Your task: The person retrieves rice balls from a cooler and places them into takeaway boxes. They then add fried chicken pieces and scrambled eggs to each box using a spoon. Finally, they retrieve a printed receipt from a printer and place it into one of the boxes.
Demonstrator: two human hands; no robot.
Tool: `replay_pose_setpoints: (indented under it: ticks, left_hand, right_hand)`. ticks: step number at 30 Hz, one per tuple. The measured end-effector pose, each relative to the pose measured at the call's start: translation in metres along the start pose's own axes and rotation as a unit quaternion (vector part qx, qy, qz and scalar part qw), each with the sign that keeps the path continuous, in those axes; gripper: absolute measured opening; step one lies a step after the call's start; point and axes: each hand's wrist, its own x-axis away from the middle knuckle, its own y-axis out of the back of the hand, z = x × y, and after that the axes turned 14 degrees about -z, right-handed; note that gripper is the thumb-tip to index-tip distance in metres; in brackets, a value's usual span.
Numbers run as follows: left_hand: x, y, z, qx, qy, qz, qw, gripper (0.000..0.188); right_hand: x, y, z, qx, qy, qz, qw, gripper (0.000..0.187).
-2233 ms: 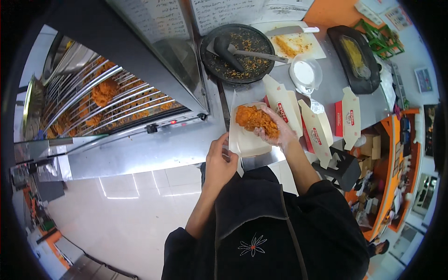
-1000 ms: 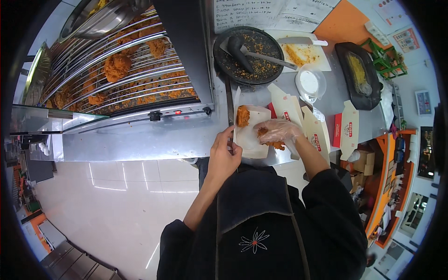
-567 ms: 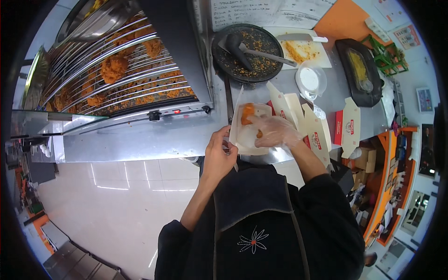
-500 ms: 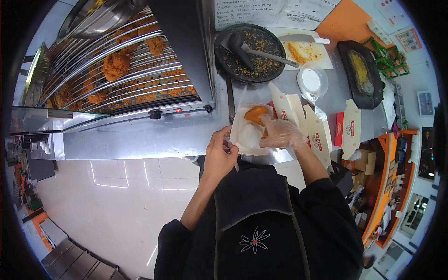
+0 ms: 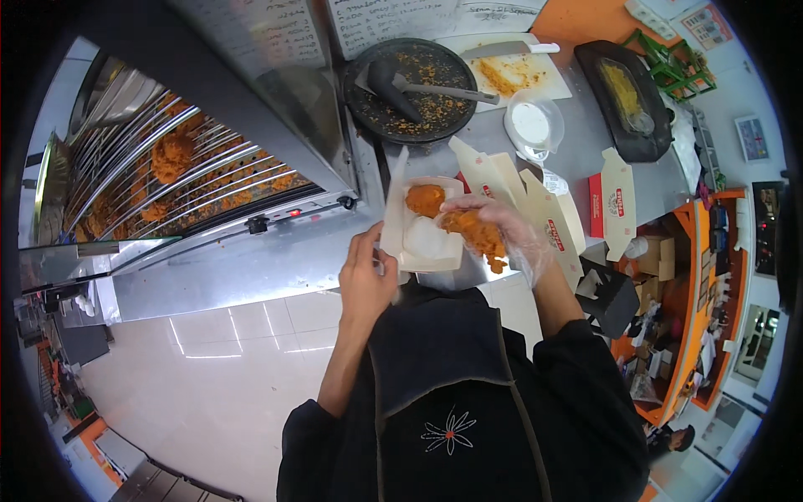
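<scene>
An open paper food box [image 5: 435, 262] stands at the counter's front edge. Inside are a rounded white portion [image 5: 425, 238], apparently rice, and an orange-brown fried piece [image 5: 425, 199]. My left hand [image 5: 368, 272] is closed on the box's left side. My right hand [image 5: 510, 234], in a clear plastic glove, grips a piece of fried chicken [image 5: 475, 234] over the box's right edge. The chicken's lower end hangs outside the box. Several other open boxes, among them a cream-flapped box [image 5: 556, 230] and a red-sided box [image 5: 595, 205], stand to the right.
A display warmer [image 5: 314, 180] with fried chicken on racks fills the left. Behind the boxes are a dark round pan [image 5: 452, 71] with tongs, a cutting board [image 5: 552, 84] with a knife [image 5: 535, 48], a white tub [image 5: 531, 125] and a black tray [image 5: 615, 92]. A person [image 5: 669, 439] shows at lower right.
My right hand has come up and right out of the box, bringing the fried chicken into sight. The other fried piece stays inside. The whole view has shifted and turned slightly.
</scene>
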Motion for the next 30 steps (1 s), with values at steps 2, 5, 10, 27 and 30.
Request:
replay_pose_setpoints:
  ticks: [2, 5, 10, 27, 30]
  left_hand:
    - [-0.004, -0.001, -0.002, -0.01, -0.01, -0.009, 1.0, 0.044]
    - [-0.004, -0.007, -0.009, -0.058, -0.08, -0.039, 0.994, 0.042]
    - [-0.005, -0.026, -0.061, -0.045, -0.189, -0.035, 0.98, 0.037]
    - [-0.012, -0.128, -0.068, 0.093, 0.114, 0.186, 0.971, 0.068]
    - [-0.015, -0.128, -0.068, 0.092, 0.111, 0.179, 0.973, 0.068]
  right_hand:
    - [0.014, 0.003, 0.006, -0.199, -0.024, 0.022, 0.979, 0.078]
    - [0.034, 0.011, 0.015, -0.376, -0.005, 0.087, 0.923, 0.07]
    - [0.059, 0.056, 0.054, -0.198, 0.095, -0.125, 0.968, 0.057]
    - [-0.109, 0.099, 0.03, 0.665, 0.25, 0.119, 0.694, 0.033]
    - [-0.115, 0.112, 0.025, 0.623, 0.274, 0.155, 0.716, 0.035]
